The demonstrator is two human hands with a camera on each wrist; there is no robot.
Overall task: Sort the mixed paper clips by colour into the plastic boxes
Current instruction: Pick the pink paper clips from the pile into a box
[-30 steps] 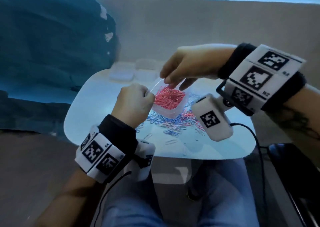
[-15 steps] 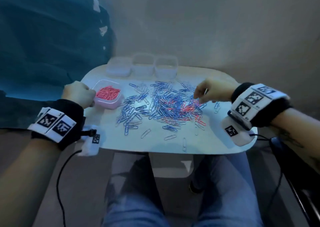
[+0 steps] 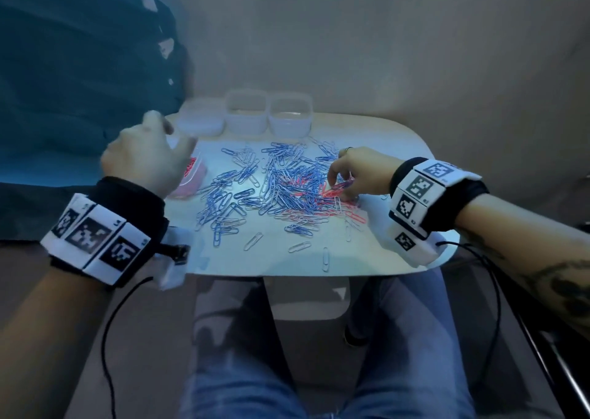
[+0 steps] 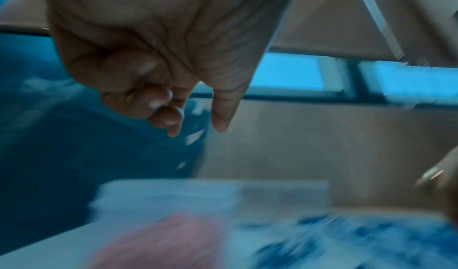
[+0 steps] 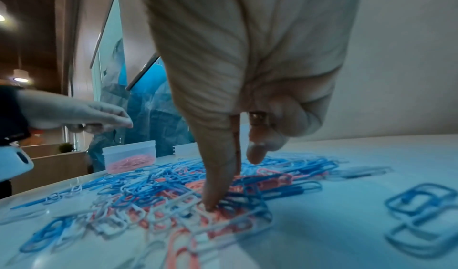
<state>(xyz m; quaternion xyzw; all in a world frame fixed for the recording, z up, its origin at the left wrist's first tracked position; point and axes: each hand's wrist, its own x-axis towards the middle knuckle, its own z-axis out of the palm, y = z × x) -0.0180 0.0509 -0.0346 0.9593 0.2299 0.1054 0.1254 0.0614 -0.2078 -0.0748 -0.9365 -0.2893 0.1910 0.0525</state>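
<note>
Blue, white and red paper clips lie in a mixed pile [image 3: 277, 188] [image 5: 173, 191] on the white table [image 3: 399, 150]. A clear plastic box of red clips [image 3: 194, 176] [image 5: 130, 159] [image 4: 168, 238] stands at the left. My left hand [image 3: 166, 137] [image 4: 197, 124] hovers above that box, fingers loosely curled, holding nothing. My right hand [image 3: 335, 179] [image 5: 218, 202] reaches down into the pile's right side. Its thumb and forefinger pinch together on red clips there.
Three empty clear boxes [image 3: 201, 120] [image 3: 245, 112] [image 3: 290, 115] stand in a row at the table's far edge. A teal covered mass [image 3: 79, 83] rises at the left. A few stray clips [image 3: 300, 246] lie near the front edge. My knees are beneath the table.
The red box came down from above the pile to the table's left. My left hand has since let go and risen above it. My right hand went into the pile.
</note>
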